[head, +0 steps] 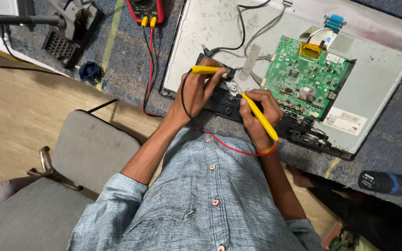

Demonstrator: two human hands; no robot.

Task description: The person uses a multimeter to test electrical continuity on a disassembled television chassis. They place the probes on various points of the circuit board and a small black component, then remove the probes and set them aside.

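2 yellow probes are held over the black edge strip point(231, 109) of an opened flat panel point(378, 79). The left hand point(200, 90) is closed around the probe with the black lead point(205, 69); the right hand point(257, 109) is closed around the probe with the red lead point(260, 116). Both tips meet near a small metal bracket point(231, 86), just left of the green circuit board point(305, 76). A red-cased multimeter point(146, 10) lies well above on the grey mat point(126, 56).

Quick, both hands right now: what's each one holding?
Left hand: closed on a yellow probe, its tip at the board edge.
Right hand: closed on a second yellow probe, held like a pen.
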